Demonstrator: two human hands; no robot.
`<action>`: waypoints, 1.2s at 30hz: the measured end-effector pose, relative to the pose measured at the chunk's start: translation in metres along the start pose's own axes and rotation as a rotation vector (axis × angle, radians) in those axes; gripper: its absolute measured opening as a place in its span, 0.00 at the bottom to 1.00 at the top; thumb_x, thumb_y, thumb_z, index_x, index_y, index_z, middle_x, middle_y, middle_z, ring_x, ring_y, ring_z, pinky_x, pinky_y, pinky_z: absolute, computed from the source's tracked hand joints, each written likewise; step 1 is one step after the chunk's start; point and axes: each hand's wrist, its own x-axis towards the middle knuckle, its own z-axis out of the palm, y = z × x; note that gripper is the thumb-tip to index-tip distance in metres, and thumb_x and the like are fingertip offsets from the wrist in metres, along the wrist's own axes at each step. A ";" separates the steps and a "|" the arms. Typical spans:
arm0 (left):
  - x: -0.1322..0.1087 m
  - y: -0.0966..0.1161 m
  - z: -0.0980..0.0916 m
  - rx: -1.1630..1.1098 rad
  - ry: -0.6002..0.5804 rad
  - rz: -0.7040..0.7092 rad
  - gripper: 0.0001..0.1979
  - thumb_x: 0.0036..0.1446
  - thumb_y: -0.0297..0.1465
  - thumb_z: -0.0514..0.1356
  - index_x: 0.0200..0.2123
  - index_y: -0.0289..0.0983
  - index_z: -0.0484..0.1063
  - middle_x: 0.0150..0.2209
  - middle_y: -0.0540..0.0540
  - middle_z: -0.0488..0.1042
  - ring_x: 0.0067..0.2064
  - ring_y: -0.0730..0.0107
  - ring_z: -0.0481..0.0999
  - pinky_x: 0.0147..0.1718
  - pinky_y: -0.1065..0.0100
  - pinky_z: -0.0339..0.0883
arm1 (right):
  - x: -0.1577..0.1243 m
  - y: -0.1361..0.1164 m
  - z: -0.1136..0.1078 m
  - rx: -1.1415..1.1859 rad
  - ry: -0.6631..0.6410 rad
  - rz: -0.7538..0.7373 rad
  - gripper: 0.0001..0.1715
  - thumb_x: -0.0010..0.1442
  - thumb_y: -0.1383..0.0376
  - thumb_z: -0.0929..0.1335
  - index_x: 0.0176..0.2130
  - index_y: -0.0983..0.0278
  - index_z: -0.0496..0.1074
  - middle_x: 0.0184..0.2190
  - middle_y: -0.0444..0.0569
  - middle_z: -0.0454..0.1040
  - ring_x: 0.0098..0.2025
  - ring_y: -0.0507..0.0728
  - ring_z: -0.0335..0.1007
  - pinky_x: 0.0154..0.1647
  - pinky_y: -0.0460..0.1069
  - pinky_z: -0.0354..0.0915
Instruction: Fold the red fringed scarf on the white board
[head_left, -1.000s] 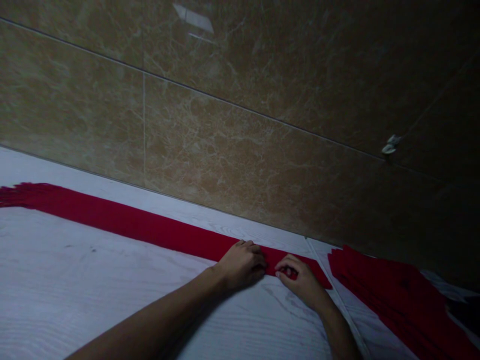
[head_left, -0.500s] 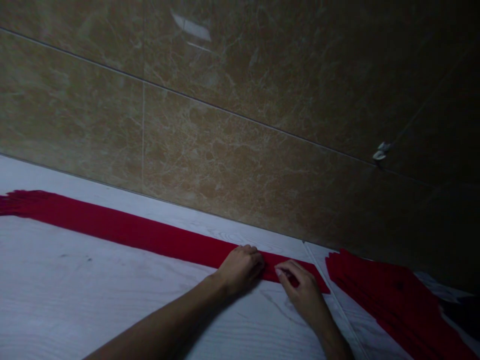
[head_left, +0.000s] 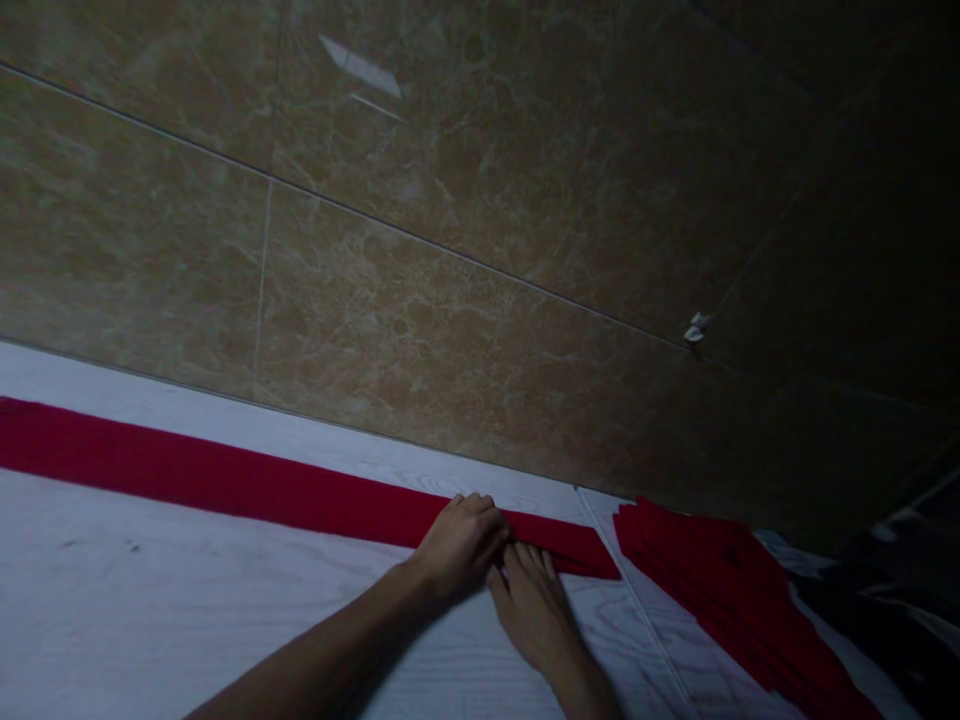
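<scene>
A long red scarf [head_left: 247, 482], folded narrow, lies stretched along the white wood-grain surface [head_left: 187, 610]. My left hand [head_left: 463, 542] rests on it towards the right end, fingers curled down and gripping the cloth; the fingertips are hidden beneath the knuckles. Right beside it, my right hand [head_left: 529, 595] lies palm down with its fingers stretched out over the scarf's near edge. Between my right hand and the scarf's end the cloth shows a crease.
A pile of folded red cloths [head_left: 727, 590] sits to the right, past a seam [head_left: 637, 600] in the surface. Dark items [head_left: 877, 630] lie beyond the pile. A brown marbled tile wall [head_left: 420, 320] rises along the far edge, with a small white hook-like fitting [head_left: 696, 327].
My right hand has moved left, next to my left hand, and its pinched fingers have flattened onto the scarf. The view has shifted right, so the scarf's fringed left end is out of sight.
</scene>
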 end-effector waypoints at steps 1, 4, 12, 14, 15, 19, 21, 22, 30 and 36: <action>-0.001 0.000 0.000 -0.005 0.004 0.007 0.09 0.70 0.30 0.55 0.41 0.39 0.75 0.41 0.45 0.77 0.44 0.60 0.74 0.45 0.60 0.63 | 0.001 0.000 0.000 -0.019 -0.002 0.012 0.22 0.71 0.63 0.58 0.54 0.69 0.73 0.56 0.60 0.73 0.59 0.68 0.66 0.64 0.65 0.60; -0.002 0.000 -0.001 -0.039 0.029 0.037 0.09 0.69 0.29 0.55 0.40 0.38 0.75 0.43 0.44 0.77 0.45 0.60 0.73 0.45 0.61 0.64 | 0.001 0.000 0.001 -0.044 0.001 0.038 0.22 0.71 0.64 0.57 0.54 0.69 0.73 0.55 0.61 0.74 0.58 0.67 0.67 0.63 0.62 0.61; -0.004 -0.005 0.001 -0.206 -0.011 0.130 0.08 0.69 0.28 0.53 0.41 0.39 0.73 0.49 0.43 0.78 0.53 0.61 0.75 0.54 0.62 0.64 | 0.005 0.002 -0.001 -0.067 -0.034 0.066 0.22 0.71 0.62 0.58 0.48 0.70 0.76 0.49 0.64 0.77 0.56 0.70 0.70 0.60 0.63 0.62; -0.005 -0.007 0.001 -0.225 -0.039 0.125 0.08 0.68 0.29 0.54 0.40 0.40 0.73 0.51 0.44 0.78 0.56 0.60 0.74 0.59 0.60 0.63 | 0.006 0.003 -0.001 -0.070 -0.042 0.070 0.22 0.71 0.62 0.58 0.45 0.71 0.77 0.47 0.64 0.77 0.55 0.70 0.70 0.60 0.63 0.62; -0.005 -0.008 0.001 -0.234 -0.056 0.118 0.08 0.68 0.29 0.54 0.40 0.41 0.73 0.52 0.44 0.78 0.57 0.61 0.74 0.61 0.59 0.61 | 0.006 0.003 -0.001 -0.071 -0.045 0.074 0.23 0.71 0.62 0.58 0.45 0.70 0.77 0.46 0.64 0.77 0.55 0.70 0.70 0.59 0.63 0.62; -0.006 -0.010 0.002 -0.281 -0.102 0.072 0.07 0.67 0.29 0.54 0.39 0.41 0.73 0.56 0.44 0.77 0.62 0.60 0.71 0.68 0.51 0.51 | 0.004 0.008 -0.001 -0.060 -0.054 0.080 0.24 0.72 0.58 0.59 0.50 0.71 0.76 0.48 0.64 0.77 0.56 0.70 0.70 0.60 0.64 0.62; -0.006 -0.011 0.004 -0.301 -0.118 0.043 0.07 0.66 0.29 0.55 0.39 0.41 0.73 0.58 0.44 0.76 0.65 0.58 0.68 0.70 0.47 0.47 | 0.000 0.014 -0.001 -0.051 -0.057 0.083 0.28 0.73 0.54 0.58 0.52 0.71 0.75 0.50 0.65 0.77 0.57 0.71 0.69 0.61 0.66 0.61; -0.007 -0.012 0.004 -0.306 -0.125 0.031 0.07 0.66 0.29 0.55 0.39 0.42 0.73 0.58 0.43 0.75 0.65 0.58 0.67 0.70 0.46 0.45 | -0.003 0.019 -0.002 -0.048 -0.057 0.087 0.30 0.73 0.52 0.57 0.53 0.71 0.75 0.51 0.66 0.76 0.58 0.72 0.69 0.62 0.67 0.60; -0.007 -0.017 0.008 -0.331 -0.163 0.059 0.06 0.66 0.30 0.54 0.40 0.42 0.72 0.54 0.42 0.78 0.64 0.60 0.69 0.70 0.45 0.41 | -0.015 0.061 -0.002 0.001 -0.027 0.125 0.35 0.73 0.50 0.55 0.56 0.73 0.73 0.55 0.69 0.73 0.61 0.73 0.65 0.66 0.69 0.55; -0.006 -0.017 0.006 -0.320 -0.148 0.038 0.08 0.67 0.32 0.54 0.38 0.42 0.74 0.55 0.43 0.77 0.63 0.57 0.69 0.70 0.46 0.45 | -0.019 0.082 0.006 0.094 0.042 0.143 0.34 0.70 0.47 0.58 0.55 0.69 0.74 0.58 0.65 0.73 0.63 0.72 0.65 0.68 0.69 0.53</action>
